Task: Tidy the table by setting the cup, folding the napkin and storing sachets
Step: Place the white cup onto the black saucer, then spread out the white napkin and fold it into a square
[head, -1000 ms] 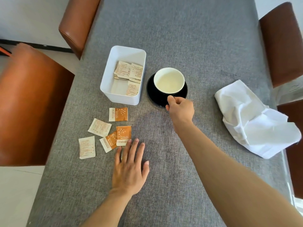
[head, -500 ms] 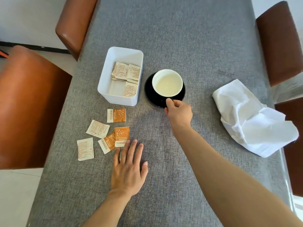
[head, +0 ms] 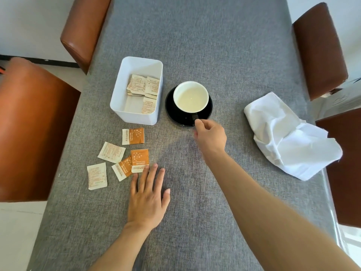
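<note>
A white-lined cup [head: 191,96] stands on a black saucer [head: 172,112] mid-table, its dark handle pointing toward me. My right hand [head: 211,136] has its fingers pinched at the end of that handle. My left hand [head: 147,198] lies flat and open on the cloth, fingertips touching an orange sachet [head: 139,160]. Several more sachets [head: 111,152] lie loose to its left. A white box [head: 134,117] left of the saucer holds several sachets [head: 143,87]. A crumpled white napkin [head: 289,135] lies at the right edge.
The grey fabric-covered table [head: 195,36] runs away from me. Brown leather chairs stand at the left [head: 29,130], far left [head: 84,26] and right [head: 320,49]. The napkin's corner hangs near the table's right edge.
My right hand has drawn slightly back, so the cup's handle now shows in front of my fingertips. The left hand stays flat in place.
</note>
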